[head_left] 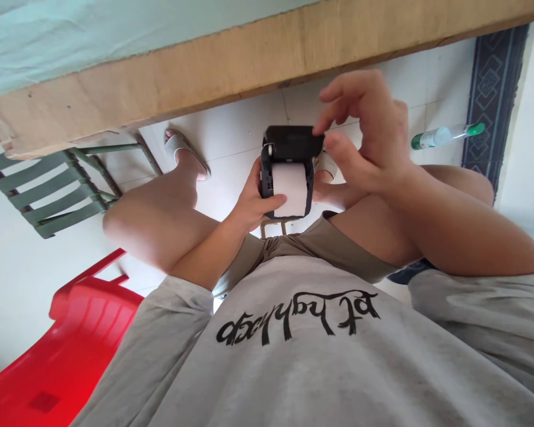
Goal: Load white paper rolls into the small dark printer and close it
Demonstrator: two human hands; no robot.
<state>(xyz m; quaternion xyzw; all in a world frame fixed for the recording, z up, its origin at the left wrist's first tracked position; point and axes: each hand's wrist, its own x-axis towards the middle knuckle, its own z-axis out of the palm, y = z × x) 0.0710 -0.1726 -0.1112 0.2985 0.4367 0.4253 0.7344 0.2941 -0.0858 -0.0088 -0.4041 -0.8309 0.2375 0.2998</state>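
Note:
A small black receipt printer point(288, 142), lid tilted up, is held over my lap. A white paper roll point(290, 188) lies in its opened compartment. My left hand point(257, 198) grips the printer's left side, with the thumb laid across the paper roll. At the lid's right corner, the index finger and thumb of my right hand point(369, 133) close on the edge. Its other fingers are raised and curled. The printer's underside is hidden.
A wooden table edge point(231, 62) with a pale green cover point(93, 35) runs across in front. To the left are a green slatted chair point(48, 190) and a red plastic chair point(84, 320). A plastic bottle point(445, 136) lies on the tiled floor at right.

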